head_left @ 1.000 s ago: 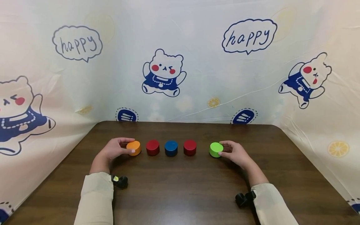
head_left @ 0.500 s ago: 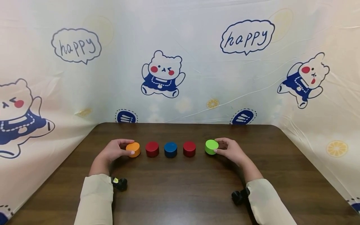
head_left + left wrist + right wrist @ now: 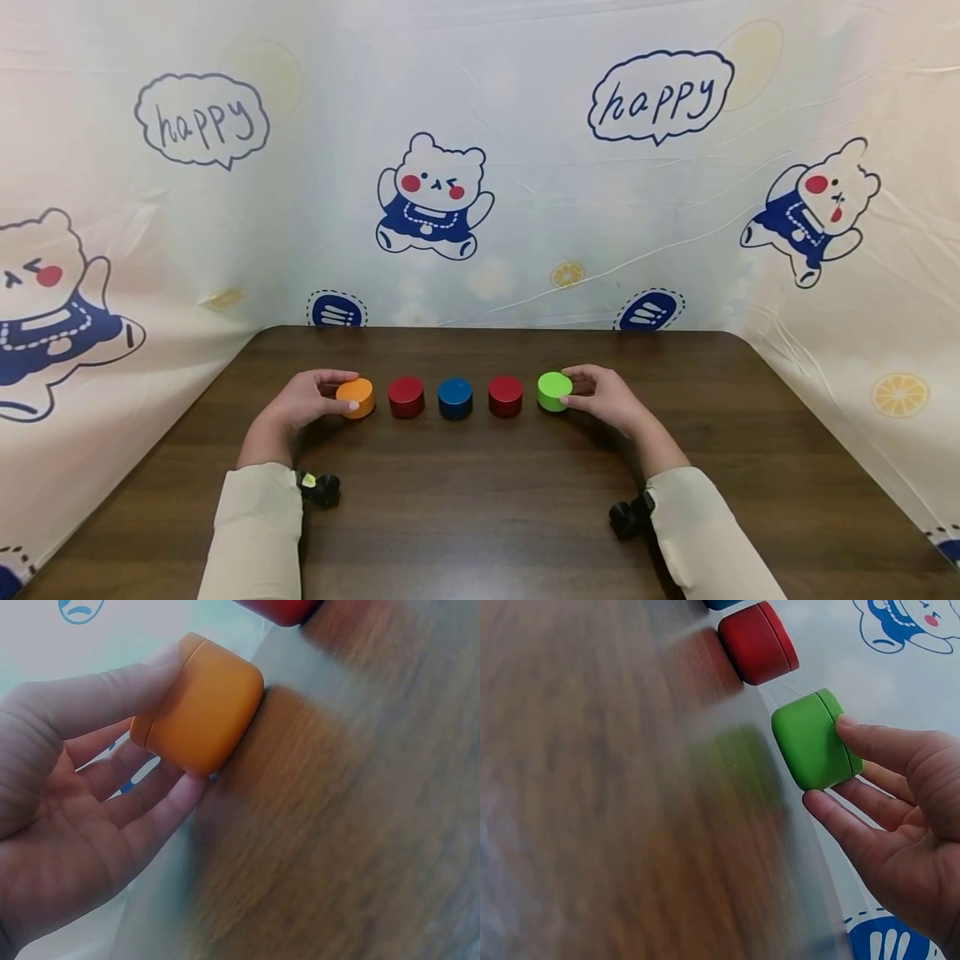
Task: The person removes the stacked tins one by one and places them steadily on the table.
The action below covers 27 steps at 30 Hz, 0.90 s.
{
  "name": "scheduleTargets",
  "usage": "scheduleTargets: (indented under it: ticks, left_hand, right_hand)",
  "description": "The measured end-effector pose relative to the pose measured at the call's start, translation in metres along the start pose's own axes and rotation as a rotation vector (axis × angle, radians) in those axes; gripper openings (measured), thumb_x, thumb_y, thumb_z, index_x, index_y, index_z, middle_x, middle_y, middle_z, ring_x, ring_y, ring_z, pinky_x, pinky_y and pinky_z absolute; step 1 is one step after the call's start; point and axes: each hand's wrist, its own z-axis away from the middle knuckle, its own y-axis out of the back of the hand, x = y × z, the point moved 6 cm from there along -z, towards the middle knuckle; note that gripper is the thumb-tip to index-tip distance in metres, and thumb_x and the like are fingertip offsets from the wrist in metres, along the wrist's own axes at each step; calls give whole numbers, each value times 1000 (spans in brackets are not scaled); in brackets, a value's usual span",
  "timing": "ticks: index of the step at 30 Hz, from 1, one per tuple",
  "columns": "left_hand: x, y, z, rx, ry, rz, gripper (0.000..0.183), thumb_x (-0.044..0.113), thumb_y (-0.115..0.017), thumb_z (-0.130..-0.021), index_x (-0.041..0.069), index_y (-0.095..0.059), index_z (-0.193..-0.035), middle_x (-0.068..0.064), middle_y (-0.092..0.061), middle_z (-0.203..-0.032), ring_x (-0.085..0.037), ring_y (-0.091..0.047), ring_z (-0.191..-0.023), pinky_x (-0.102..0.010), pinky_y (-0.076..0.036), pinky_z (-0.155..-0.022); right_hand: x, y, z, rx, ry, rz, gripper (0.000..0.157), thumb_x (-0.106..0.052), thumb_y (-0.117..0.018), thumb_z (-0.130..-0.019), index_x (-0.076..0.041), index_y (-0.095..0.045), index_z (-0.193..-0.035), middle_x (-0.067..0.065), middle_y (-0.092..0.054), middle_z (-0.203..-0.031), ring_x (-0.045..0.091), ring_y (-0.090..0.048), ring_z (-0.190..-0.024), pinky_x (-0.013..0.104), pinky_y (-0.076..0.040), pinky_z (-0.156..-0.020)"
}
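Observation:
Five small round lidded jars form a row across the brown table (image 3: 465,517). At the left end, my left hand (image 3: 302,401) pinches the orange jar (image 3: 356,397) between thumb and fingers; in the left wrist view its lid seam shows on the orange jar (image 3: 206,709), which stands on the tabletop. My right hand (image 3: 602,398) grips the green jar (image 3: 553,392) at the right end by its side. Whether the green jar (image 3: 810,742) touches the table or sits just above it, I cannot tell. Between them stand a red jar (image 3: 407,397), a blue jar (image 3: 455,398) and another red jar (image 3: 506,397).
Behind the table hangs a pale cloth (image 3: 525,208) printed with bears and "happy" bubbles, and it continues along both sides. A small black camera (image 3: 322,490) sits at the left wrist, and another black camera (image 3: 628,518) at the right wrist.
My right hand has slid the green jar leftward, closing the wider gap to the neighbouring red jar. My left hand and the orange jar have stayed in place.

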Motion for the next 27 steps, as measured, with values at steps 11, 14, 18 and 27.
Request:
scheduleTargets:
  ticks: [11, 14, 18, 27]
  left_hand:
    - [1, -1, 1, -3, 9, -11, 64, 23, -81, -81, 7, -55, -137, -22, -47, -140, -36, -48, -119, -51, -40, -104]
    - [1, -1, 1, -3, 12, -7, 64, 23, -81, -81, 7, -55, -137, -22, -47, -140, -36, -48, -119, -50, -40, -104]
    - [1, 0, 1, 3, 12, 1, 64, 22, -81, -80, 7, -55, -137, -22, -48, -139, -35, -49, -119, -49, -41, -104]
    - [2, -1, 0, 3, 5, 33, 66, 23, -82, -79, 7, -55, -137, -21, -48, -140, -35, -48, -121, -49, -40, -105]
  right_hand:
    - [2, -4, 1, -39, 2, -11, 49, -13, -75, -86, 0, -57, -130, 19, -61, -125, 33, -60, -113, 43, -52, -92]
    - [3, -4, 1, -42, 5, -12, 49, -13, -75, -87, 0, -57, -130, 19, -61, -125, 33, -60, -113, 43, -52, -91]
    - [2, -3, 1, -40, 2, -10, 49, -13, -75, -87, -1, -57, -130, 18, -62, -124, 32, -60, -113, 42, -52, -91]
    - [-1, 1, 5, -25, 4, -2, 51, -16, -75, -87, -1, -56, -131, 19, -60, -127, 34, -58, -115, 46, -51, -92]
